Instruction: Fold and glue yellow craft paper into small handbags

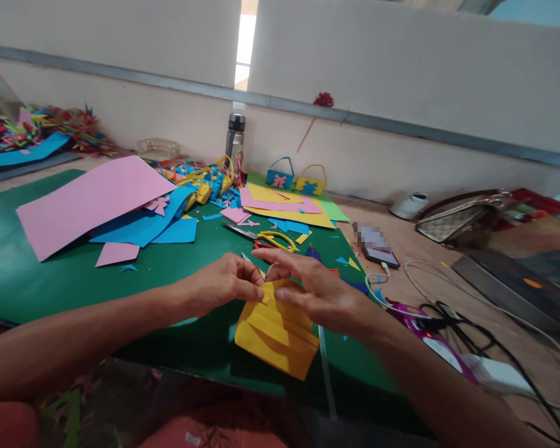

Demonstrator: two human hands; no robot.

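Note:
A creased piece of yellow paper [280, 339] is held up over the near edge of the green mat, with fold lines running across it. My left hand [226, 283] pinches its upper left edge between thumb and fingers. At its upper right, my right hand [320, 289] has the thumb on the front face and the fingers at the far side, partly hidden. Just beyond my hands lie yellow-handled scissors [280, 241], blades pointing left. Near them are blue paper pieces [288, 225] and small scraps.
The green mat [168, 280] bears pink sheets [96, 202], blue sheets [144, 227] and a pile of small paper baskets [210, 186]. Two finished-looking baskets [280, 179] stand by the wall. On the right lie a phone [378, 246], cables [476, 336] and a purple power strip [429, 336].

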